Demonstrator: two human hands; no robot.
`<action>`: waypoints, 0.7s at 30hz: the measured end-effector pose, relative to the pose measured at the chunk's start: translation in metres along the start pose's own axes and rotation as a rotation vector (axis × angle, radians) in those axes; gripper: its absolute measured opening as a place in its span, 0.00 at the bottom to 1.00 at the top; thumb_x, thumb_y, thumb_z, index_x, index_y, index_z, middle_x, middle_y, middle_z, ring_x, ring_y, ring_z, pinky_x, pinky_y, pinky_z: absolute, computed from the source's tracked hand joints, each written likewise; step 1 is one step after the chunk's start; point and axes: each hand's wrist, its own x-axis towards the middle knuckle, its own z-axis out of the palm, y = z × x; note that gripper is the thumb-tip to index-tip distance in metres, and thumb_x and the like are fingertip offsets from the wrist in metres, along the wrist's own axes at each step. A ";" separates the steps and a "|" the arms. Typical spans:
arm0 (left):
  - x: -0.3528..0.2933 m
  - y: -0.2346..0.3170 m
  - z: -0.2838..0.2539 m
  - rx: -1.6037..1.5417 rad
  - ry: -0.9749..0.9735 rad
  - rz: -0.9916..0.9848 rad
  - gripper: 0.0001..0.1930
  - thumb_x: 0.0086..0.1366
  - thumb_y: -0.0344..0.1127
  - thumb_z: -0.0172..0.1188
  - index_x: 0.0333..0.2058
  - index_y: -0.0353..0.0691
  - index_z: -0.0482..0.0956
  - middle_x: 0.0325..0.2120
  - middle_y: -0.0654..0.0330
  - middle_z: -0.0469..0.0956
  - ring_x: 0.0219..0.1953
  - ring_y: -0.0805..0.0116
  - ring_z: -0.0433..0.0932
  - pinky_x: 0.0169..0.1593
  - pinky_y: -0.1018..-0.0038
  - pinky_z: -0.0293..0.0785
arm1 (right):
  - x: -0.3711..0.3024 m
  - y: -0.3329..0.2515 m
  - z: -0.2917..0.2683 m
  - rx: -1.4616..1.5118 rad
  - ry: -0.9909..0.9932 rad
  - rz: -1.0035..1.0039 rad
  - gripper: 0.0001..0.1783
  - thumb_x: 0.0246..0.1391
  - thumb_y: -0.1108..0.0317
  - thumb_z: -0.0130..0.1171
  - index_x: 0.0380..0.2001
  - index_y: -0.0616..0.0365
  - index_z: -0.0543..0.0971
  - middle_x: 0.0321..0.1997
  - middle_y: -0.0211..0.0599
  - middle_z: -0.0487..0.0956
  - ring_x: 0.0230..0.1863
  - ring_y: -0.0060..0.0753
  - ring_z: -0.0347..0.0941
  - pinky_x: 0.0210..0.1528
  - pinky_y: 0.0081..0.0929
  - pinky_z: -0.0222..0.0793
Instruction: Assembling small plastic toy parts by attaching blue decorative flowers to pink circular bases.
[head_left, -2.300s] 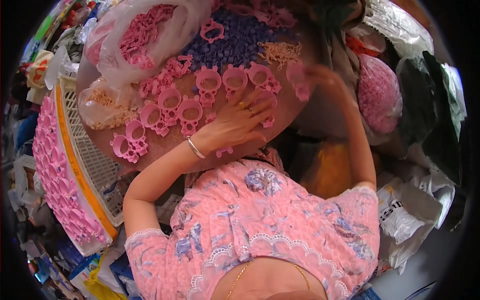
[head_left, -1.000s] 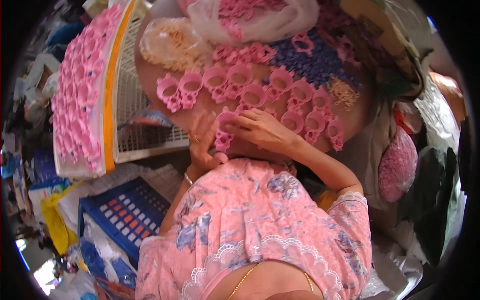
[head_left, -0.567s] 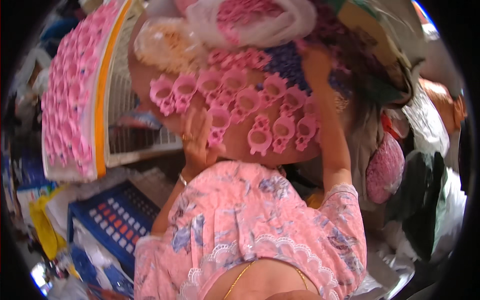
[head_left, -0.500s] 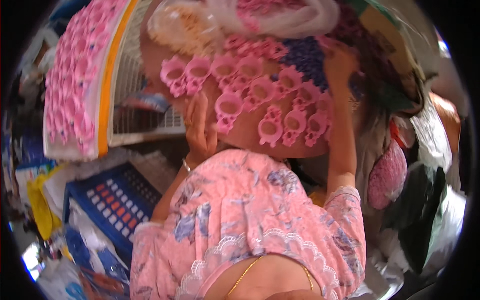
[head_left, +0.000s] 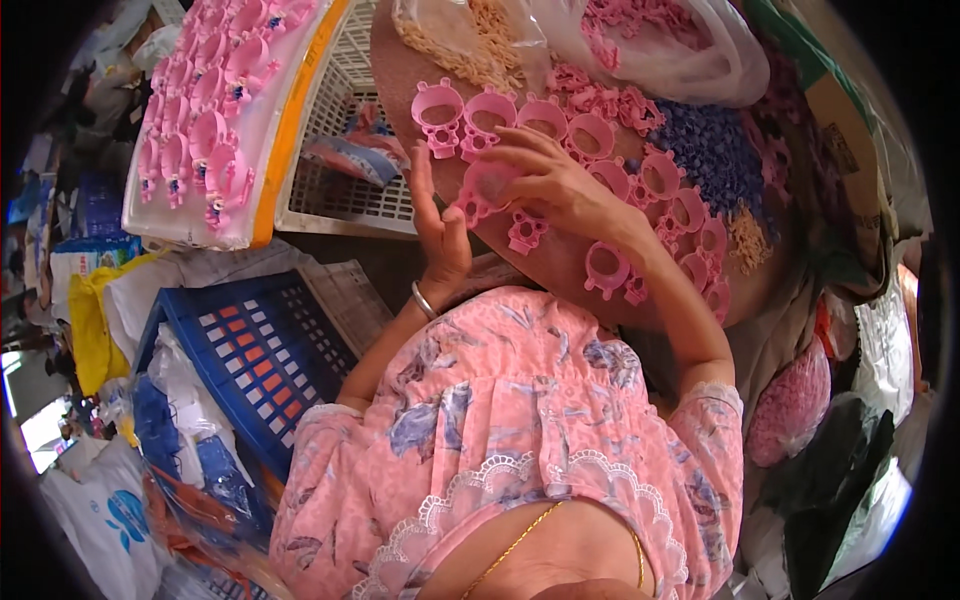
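Pink plastic pieces, each a ring with small ears and a small figure below it, lie in rows on a brown round board (head_left: 535, 265). My right hand (head_left: 575, 195) is over the near-left ones, palm down, its fingers bent and apart above a pink ring piece (head_left: 484, 188). Nothing shows in its fingers, though their undersides are hidden. Beside that piece, at the board's left edge, my left hand (head_left: 440, 235) is raised with its fingers stretched up and thumb apart, holding nothing visible. Another small pink piece (head_left: 527, 232) lies just below my right hand.
Loose blue bits (head_left: 705, 150), tan bits (head_left: 748, 242) and clear bags of tan (head_left: 470, 45) and pink parts (head_left: 660, 40) cover the board's far side. At left stands a white box lid (head_left: 265, 190) loaded with pink pieces, beside a white basket (head_left: 335, 205). A blue crate (head_left: 225, 400) sits lower left.
My right hand has come left from the blue bits to the ring pieces near my left hand. My left hand has turned, thumb now apart. The whole view has shifted.
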 end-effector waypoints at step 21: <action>-0.006 0.010 0.000 0.338 -0.203 0.103 0.34 0.71 0.46 0.49 0.68 0.32 0.54 0.71 0.42 0.47 0.74 0.41 0.34 0.70 0.46 0.19 | -0.088 0.013 -0.087 -0.459 0.387 0.716 0.09 0.48 0.74 0.64 0.35 0.61 0.84 0.39 0.38 0.82 0.44 0.43 0.76 0.48 0.35 0.69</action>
